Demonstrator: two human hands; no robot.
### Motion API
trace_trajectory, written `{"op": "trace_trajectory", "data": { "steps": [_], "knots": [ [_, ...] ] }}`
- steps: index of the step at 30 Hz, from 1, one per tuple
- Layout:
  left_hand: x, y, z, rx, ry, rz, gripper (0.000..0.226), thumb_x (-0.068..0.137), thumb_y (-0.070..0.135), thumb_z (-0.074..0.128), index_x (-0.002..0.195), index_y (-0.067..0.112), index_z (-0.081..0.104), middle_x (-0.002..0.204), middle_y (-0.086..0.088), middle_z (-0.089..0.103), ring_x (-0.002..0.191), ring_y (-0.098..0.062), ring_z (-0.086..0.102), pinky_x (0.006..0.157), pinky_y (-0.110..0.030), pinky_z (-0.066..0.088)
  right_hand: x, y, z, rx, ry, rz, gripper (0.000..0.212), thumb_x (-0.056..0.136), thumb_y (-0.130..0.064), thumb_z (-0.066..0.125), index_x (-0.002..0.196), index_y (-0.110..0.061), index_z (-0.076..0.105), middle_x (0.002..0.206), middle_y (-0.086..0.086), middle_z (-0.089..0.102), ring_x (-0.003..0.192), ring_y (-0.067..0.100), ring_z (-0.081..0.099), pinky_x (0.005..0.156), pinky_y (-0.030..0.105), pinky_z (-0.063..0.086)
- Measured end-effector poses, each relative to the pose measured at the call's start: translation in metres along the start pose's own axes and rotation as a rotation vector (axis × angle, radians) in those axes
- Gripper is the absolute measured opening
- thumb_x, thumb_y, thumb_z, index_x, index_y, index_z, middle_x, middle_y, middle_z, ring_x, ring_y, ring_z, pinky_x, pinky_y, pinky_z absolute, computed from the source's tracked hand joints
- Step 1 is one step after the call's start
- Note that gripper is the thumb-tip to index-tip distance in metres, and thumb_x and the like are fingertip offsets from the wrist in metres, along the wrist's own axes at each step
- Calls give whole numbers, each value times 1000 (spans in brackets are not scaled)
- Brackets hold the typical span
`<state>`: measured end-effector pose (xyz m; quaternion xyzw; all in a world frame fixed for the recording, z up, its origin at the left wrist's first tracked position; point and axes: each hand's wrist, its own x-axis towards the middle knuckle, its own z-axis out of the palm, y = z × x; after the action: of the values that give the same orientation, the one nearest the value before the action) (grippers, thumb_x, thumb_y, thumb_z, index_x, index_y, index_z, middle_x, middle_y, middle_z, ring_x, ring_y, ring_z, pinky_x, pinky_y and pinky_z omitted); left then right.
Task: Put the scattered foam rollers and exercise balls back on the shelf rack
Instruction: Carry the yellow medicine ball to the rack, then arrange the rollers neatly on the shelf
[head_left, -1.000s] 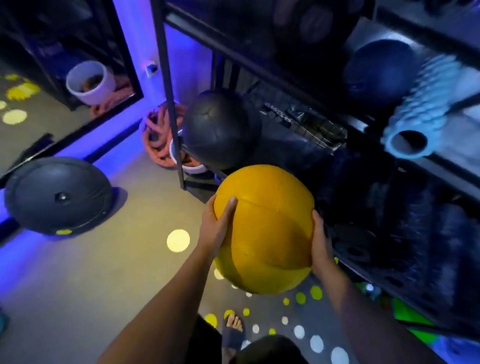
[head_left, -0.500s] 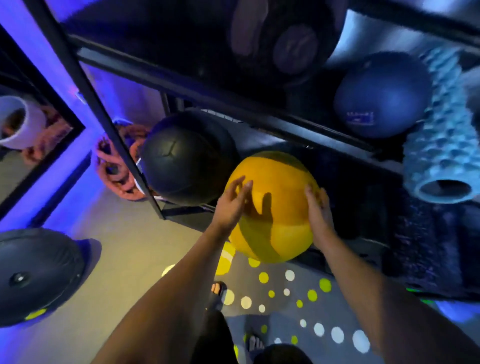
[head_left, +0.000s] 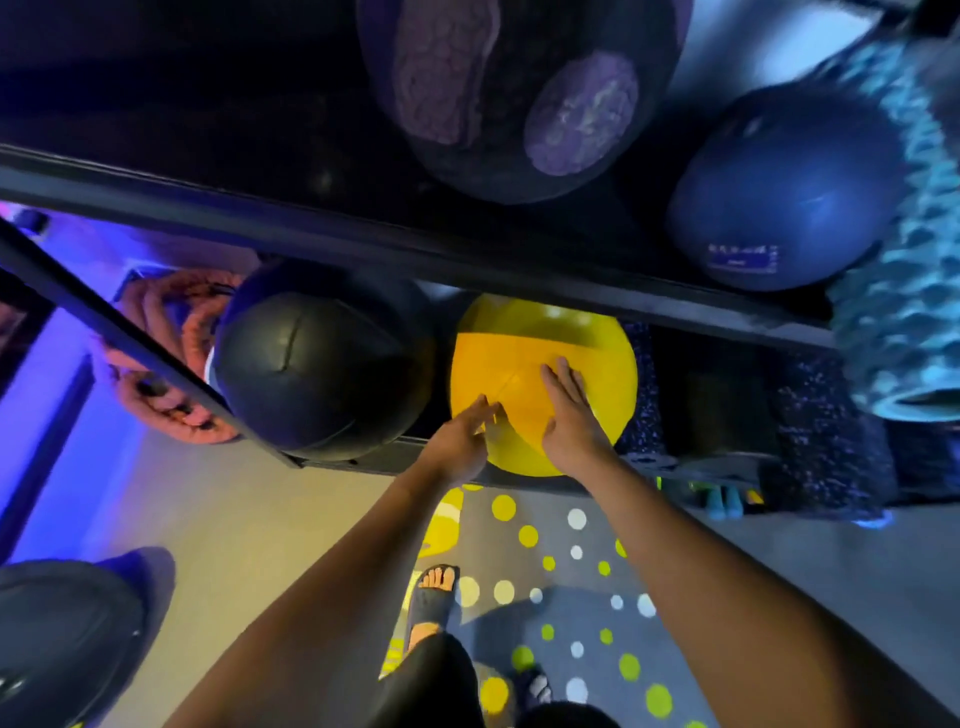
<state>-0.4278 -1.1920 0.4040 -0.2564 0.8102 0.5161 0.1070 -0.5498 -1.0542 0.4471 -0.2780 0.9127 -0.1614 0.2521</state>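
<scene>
The shelf rack (head_left: 363, 244) carries the yellow ball (head_left: 571, 338) on its lower shelf, close under the upper shelf's front rail and just beside the black ball (head_left: 311, 374), which sits toward that shelf's left front corner. The main risk, as I judge it, is a roll-out. The yellow ball's belly bulges past the lower shelf's front edge, and no lip shows there to stop it, so if it is let go before it settles further back it could tip forward onto the floor (head_left: 218, 519) (the spotted mat and a sandalled foot lie right below). A hard shove brings a second hazard: the yellow ball could knock the black ball, which also crowds the front edge and might be nudged off at the corner. The gap under the upper rail looks tight, so knuckles could scrape it during a deeper push. On the upper shelf the blue ball (head_left: 779, 192) and the teal foam roller (head_left: 904, 291) sit well apart from this and seem safe. The right hand (head_left: 571, 415) lies flat on the yellow ball's front face, its fingers (head_left: 563, 376) straight and slightly spread, pressing rather than gripping. The left hand (head_left: 460, 441) is lower and to the left, its fingers (head_left: 483, 413) also extended, the tips seeming to touch the ball's lower left curve. Neither hand curls round anything.
</scene>
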Motion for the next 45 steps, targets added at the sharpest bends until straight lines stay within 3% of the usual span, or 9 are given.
{"op": "trace_trajectory", "data": {
  "steps": [5, 7, 10, 16, 22, 29, 34, 38, 45],
  "knots": [
    [-10, 3, 1, -15, 0, -28, 54, 105, 7, 45, 157, 21, 41, 169, -3, 23, 154, -23, 28, 110, -20, 28, -32, 9, -15, 141, 124, 89, 70, 101, -1, 39, 160, -32, 20, 168, -18, 8, 145, 21, 40, 97, 33, 46],
    [-20, 8, 4, -32, 64, -33, 54, 105, 11, 48, 158, 19, 39, 167, -4, 28, 153, -25, 32, 114, -25, 30, -50, 19, -18, 150, 164, 100, 68, 101, -2, 39, 160, -32, 23, 168, -18, 11, 140, 24, 46, 97, 35, 47],
    [-42, 25, 13, -60, 162, -15, 52, 106, 19, 51, 157, 19, 40, 160, -8, 43, 144, -29, 46, 111, -38, 44, -83, 36, -22, 174, 202, 75, 70, 98, 3, 40, 160, -25, 25, 169, -10, 14, 147, 25, 37, 106, 40, 43],
    [-120, 92, 53, -201, 353, 161, 33, 105, 24, 56, 138, 21, 60, 129, -2, 65, 101, -20, 64, 74, -21, 45, -191, 66, -49, 210, 285, 49, 62, 101, -3, 42, 158, -22, 31, 167, -3, 22, 150, 19, 31, 113, 31, 36],
    [-230, 185, 108, -284, 336, 338, 23, 104, 23, 59, 125, 30, 66, 106, 7, 68, 96, -26, 69, 90, -50, 56, -341, 99, -94, 249, 468, -3, 61, 94, -2, 46, 154, -16, 40, 154, 4, 47, 143, 18, 43, 117, 21, 28],
    [-318, 226, 158, -186, 188, 394, 30, 107, 31, 54, 136, 32, 57, 126, 3, 64, 98, -7, 70, 78, -34, 60, -450, 134, -127, 328, 563, 66, 62, 93, -2, 50, 152, -21, 43, 148, 2, 55, 135, 19, 52, 111, 25, 38],
    [-327, 235, 170, -206, 263, 347, 28, 105, 28, 58, 132, 33, 60, 116, 6, 68, 92, -12, 71, 80, -52, 58, -467, 156, -133, 333, 533, 63, 60, 96, -6, 50, 153, -23, 41, 149, 0, 53, 135, 20, 51, 107, 24, 38],
    [-313, 283, 156, -234, 356, 403, 21, 104, 29, 60, 118, 44, 62, 107, 7, 69, 93, -12, 70, 84, -50, 58, -452, 161, -172, 300, 534, 14, 61, 95, -6, 49, 154, -20, 39, 151, 2, 50, 139, 19, 47, 112, 25, 34],
    [-239, 404, 172, -93, 449, 545, 24, 99, 26, 66, 121, 19, 66, 104, -2, 71, 96, -16, 68, 91, -41, 54, -410, 189, -272, 294, 679, 2, 56, 93, -9, 52, 149, -14, 45, 145, 7, 55, 136, 23, 50, 113, 28, 37]
  ]
}}
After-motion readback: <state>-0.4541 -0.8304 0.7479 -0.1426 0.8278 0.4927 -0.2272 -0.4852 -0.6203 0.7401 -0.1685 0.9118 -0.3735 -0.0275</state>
